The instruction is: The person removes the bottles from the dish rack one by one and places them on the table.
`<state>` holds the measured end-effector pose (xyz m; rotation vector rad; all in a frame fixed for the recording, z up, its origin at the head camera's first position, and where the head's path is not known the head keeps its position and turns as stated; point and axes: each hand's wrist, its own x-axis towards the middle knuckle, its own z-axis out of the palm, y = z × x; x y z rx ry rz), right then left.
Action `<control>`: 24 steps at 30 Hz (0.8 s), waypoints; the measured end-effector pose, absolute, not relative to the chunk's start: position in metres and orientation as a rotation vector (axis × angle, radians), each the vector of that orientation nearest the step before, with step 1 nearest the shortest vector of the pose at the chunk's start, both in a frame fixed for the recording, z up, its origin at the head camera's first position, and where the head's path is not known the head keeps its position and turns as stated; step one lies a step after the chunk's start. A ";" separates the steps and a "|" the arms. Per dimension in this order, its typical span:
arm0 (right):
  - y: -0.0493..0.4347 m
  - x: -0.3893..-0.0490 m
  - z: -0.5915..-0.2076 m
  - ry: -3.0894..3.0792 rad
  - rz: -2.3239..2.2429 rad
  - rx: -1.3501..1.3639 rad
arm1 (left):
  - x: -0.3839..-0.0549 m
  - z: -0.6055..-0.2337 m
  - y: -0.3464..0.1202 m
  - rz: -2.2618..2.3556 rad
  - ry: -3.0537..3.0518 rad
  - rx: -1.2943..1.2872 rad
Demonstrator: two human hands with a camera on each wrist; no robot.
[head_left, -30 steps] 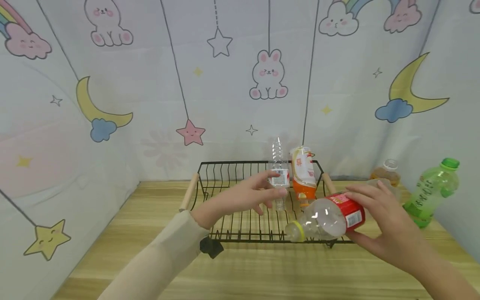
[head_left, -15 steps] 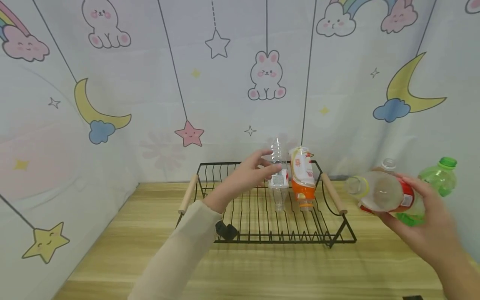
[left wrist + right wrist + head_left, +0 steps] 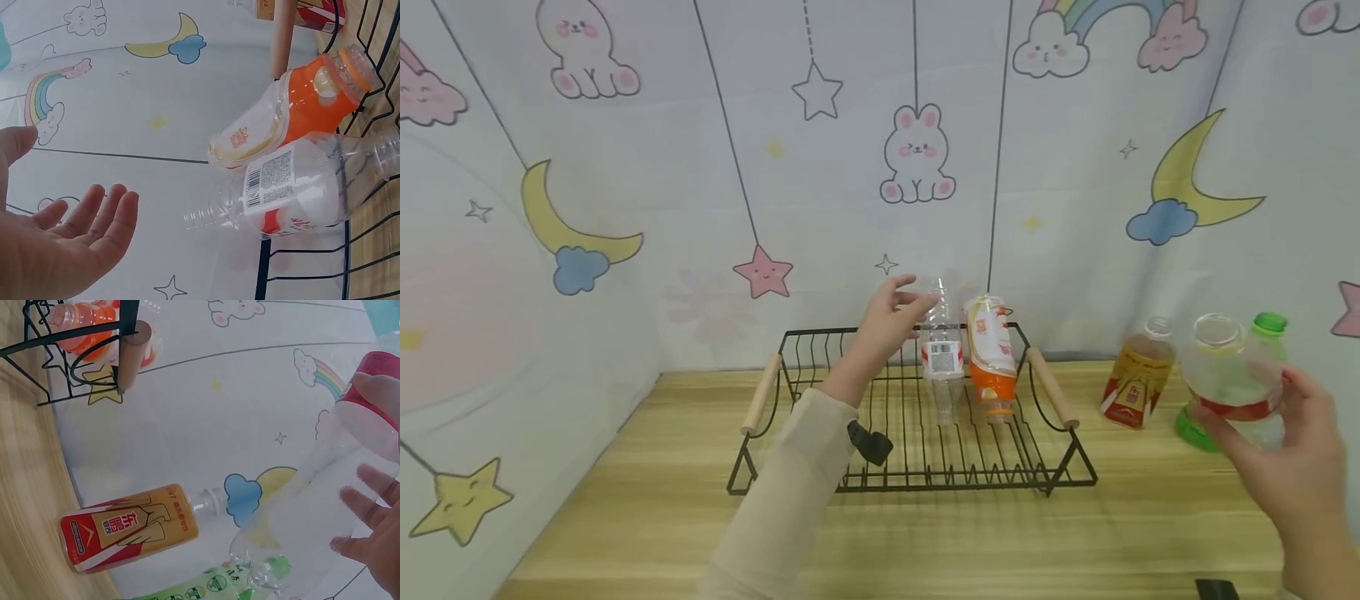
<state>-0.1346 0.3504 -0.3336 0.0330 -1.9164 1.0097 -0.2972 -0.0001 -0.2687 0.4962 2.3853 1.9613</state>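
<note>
My right hand (image 3: 1300, 454) holds a clear plastic bottle (image 3: 1213, 367) with a red label (image 3: 375, 365), its thumb across the label and its other fingers around the far side. The bottle is tilted, with a round clear end facing upward in the head view. Over the back of a black wire rack (image 3: 891, 479) my left hand (image 3: 880, 329) hangs in the air with fingers relaxed, holding nothing. Right beside it a clear bottle (image 3: 942, 358) with a white and red label stands neck-down in the rack. Next to that is an upside-down bottle (image 3: 992, 350) with an orange and white sleeve.
A red and gold labelled bottle (image 3: 1138, 379) stands on the wooden table (image 3: 700, 500) right of the rack. Behind the held bottle is a green bottle (image 3: 1270, 325), partly hidden. Wooden handles (image 3: 1052, 387) flank the rack. A printed cloth (image 3: 820, 192) hangs behind.
My right hand has carried the red-labelled bottle from over the rack's right front out to the right, turning it more upright. My left hand has risen and drawn back from the rack bottles.
</note>
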 end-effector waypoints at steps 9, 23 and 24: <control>0.376 -0.141 -0.334 -1.828 1.137 0.047 | -0.324 -0.292 0.003 2.163 2.359 0.319; 0.430 -0.153 -0.372 -1.578 1.523 -0.032 | -0.340 -0.328 0.002 1.926 2.491 0.199; 0.443 -0.157 -0.381 -1.587 1.511 -0.037 | -0.339 -0.330 0.003 1.911 2.495 0.211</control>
